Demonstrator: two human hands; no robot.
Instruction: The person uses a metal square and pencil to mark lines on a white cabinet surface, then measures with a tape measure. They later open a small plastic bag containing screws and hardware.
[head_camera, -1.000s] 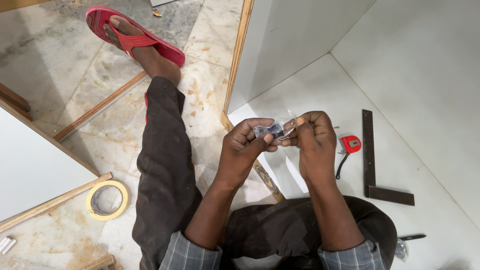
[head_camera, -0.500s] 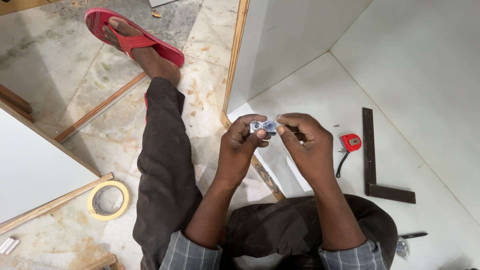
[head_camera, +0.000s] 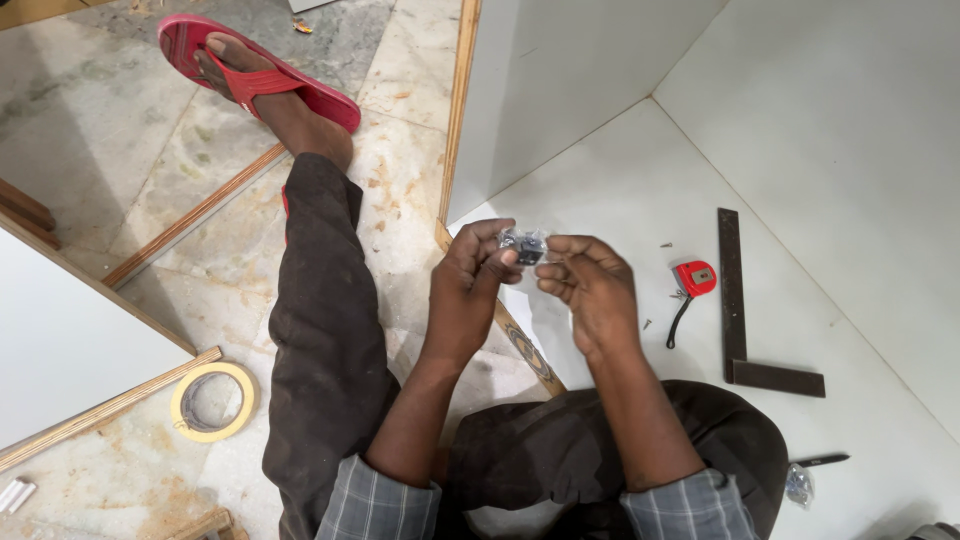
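Both hands meet above the white panel (head_camera: 640, 190), pinching one small packet (head_camera: 524, 245) between them. The left hand (head_camera: 470, 285) has its thumb and fingers (head_camera: 497, 262) closed on the packet's left end; the right hand (head_camera: 590, 285) has its fingers closed on the right end. The packet is clear plastic with small dark metal pieces inside. Its long axis runs roughly from 9 to 3 o'clock, held level between the two hands; which end is the opening cannot be told.

At 3 o'clock from the hands, well apart, a red tape measure (head_camera: 694, 277) lies on the panel, with a dark square (head_camera: 745, 320) just beyond it. At 8 o'clock, a tape roll (head_camera: 212, 401) lies on the floor (head_camera: 120, 130).
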